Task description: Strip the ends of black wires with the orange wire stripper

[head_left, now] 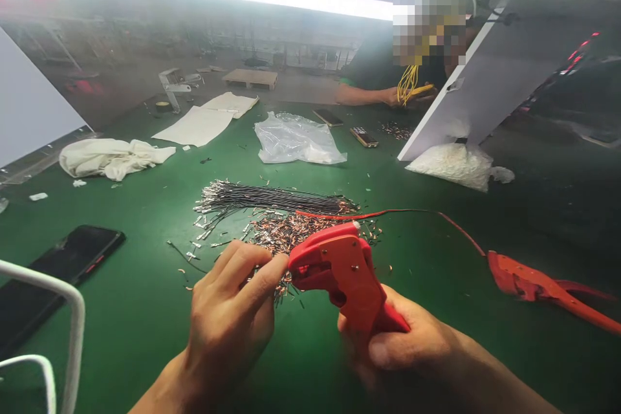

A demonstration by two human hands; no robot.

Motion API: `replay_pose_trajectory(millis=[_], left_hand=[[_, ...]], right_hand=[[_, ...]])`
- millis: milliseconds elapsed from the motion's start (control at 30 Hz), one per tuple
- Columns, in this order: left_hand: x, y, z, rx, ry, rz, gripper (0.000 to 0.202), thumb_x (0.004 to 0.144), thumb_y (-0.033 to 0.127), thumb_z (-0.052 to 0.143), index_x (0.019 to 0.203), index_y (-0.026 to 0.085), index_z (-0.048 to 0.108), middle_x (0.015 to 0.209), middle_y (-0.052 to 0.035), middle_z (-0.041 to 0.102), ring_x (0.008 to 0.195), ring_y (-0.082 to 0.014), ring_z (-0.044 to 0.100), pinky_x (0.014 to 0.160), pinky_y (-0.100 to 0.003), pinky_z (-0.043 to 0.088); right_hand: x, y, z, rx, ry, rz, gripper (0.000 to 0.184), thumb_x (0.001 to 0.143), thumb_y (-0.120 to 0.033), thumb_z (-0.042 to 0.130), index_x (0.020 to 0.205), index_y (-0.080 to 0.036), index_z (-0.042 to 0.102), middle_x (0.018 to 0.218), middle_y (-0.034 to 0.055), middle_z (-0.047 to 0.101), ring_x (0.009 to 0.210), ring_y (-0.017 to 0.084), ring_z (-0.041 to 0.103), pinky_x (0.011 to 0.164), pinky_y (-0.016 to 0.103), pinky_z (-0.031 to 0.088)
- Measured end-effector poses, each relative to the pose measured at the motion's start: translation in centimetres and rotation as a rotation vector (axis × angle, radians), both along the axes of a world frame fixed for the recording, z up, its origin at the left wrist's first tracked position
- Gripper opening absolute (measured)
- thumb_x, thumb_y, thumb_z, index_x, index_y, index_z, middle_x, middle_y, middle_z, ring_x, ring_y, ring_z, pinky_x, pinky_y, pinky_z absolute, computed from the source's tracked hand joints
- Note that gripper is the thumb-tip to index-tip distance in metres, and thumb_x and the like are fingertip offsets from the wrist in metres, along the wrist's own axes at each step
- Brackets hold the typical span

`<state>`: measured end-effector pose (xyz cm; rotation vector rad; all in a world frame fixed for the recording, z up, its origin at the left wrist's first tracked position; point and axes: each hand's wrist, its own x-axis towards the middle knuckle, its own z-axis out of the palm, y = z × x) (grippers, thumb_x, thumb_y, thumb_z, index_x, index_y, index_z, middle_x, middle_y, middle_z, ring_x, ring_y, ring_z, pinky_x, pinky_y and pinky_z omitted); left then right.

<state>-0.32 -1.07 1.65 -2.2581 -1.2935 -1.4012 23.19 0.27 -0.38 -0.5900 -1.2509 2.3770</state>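
My left hand [235, 297] is closed in a pinch, its fingertips right at the jaws of a red wire stripper [347, 272]. A thin black wire [187, 257] runs out to the left from behind these fingers; its other end is hidden by the hand and the tool. My right hand [412, 336] is wrapped round the stripper's handles, with the thumb on the near side. Just beyond the tool's head lies a heap of short black and copper-coloured wire scraps [276, 231]. Behind it is a bundle of black wires [276, 197] with metal terminals at the left ends.
A second red stripper [538, 281] lies at right, with a red strip [412, 210] reaching from it toward the heap. A phone [63, 272] and white tubing [72, 310] are at left. Farther back are a plastic bag [295, 139] and a person holding yellow wires [408, 84].
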Motion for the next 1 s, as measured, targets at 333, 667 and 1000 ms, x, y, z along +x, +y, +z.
replay_pose_trajectory(millis=[333,667,1000], left_hand=[[0.1,0.3,0.3,-0.029,0.012,-0.041,0.024,0.083,-0.005,0.058,0.095,0.016,0.060,0.073,0.0001,0.061,0.066,-0.0103,0.047,0.059,-0.022,0.041],[0.1,0.1,0.4,-0.087,0.040,-0.018,0.015,0.088,0.004,0.060,0.096,0.017,0.060,0.069,0.0017,0.057,0.063,-0.0105,0.045,0.058,-0.023,0.038],[-0.2,0.2,-0.4,-0.097,0.067,0.035,0.014,0.087,0.004,0.061,0.094,0.016,0.062,0.067,0.0024,0.059,0.059,-0.0100,0.046,0.055,-0.024,0.036]], right_hand=[[-0.6,-0.5,1.0,0.027,-0.080,-0.063,0.040,0.069,-0.050,0.074,0.066,-0.016,0.053,0.057,-0.0044,0.039,0.050,0.008,0.035,0.046,0.020,0.033],[-0.9,-1.9,0.7,0.021,-0.162,-0.212,0.046,0.072,-0.057,0.074,0.067,-0.019,0.049,0.056,-0.0072,0.031,0.049,0.007,0.025,0.047,0.020,0.027],[-1.1,-0.6,0.5,0.122,-0.030,0.009,0.046,0.077,-0.062,0.060,0.082,-0.016,0.055,0.068,0.0033,0.055,0.059,0.014,0.050,0.056,0.026,0.043]])
